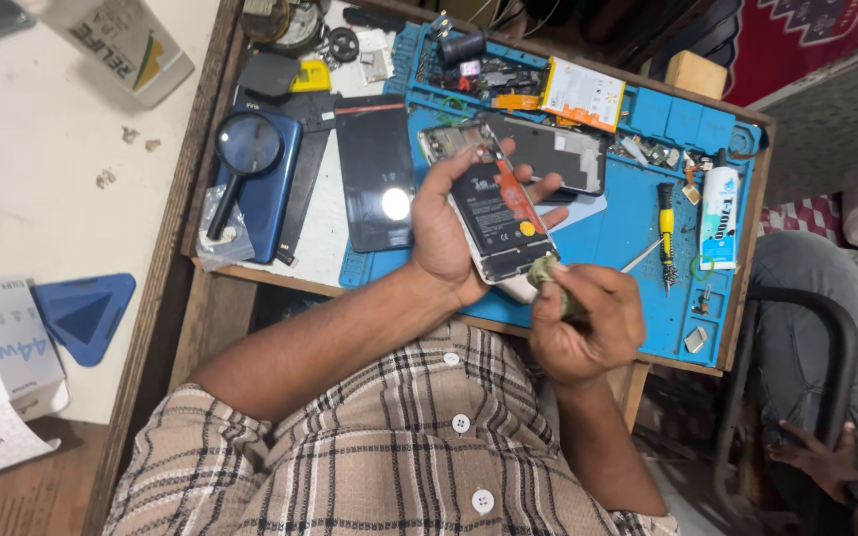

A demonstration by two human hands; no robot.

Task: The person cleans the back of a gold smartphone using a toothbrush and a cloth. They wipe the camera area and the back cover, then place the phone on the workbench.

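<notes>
My left hand (446, 230) grips an opened phone (497, 208) with its back off, so the black battery and circuit board show. It is held tilted above the blue work mat (638, 223). My right hand (588, 320) is closed on a small greenish tool or cloth (548, 273), whose tip touches the phone's lower corner. Behind the held phone, another opened phone body (560, 154) lies on the mat.
A dark phone screen (377, 174) and a blue phone with a magnifying glass (242, 159) on it lie to the left. A yellow-handled screwdriver (666, 230), a glue tube (718, 213) and a loose battery (582, 94) sit on the mat. Another person sits at right (826, 337).
</notes>
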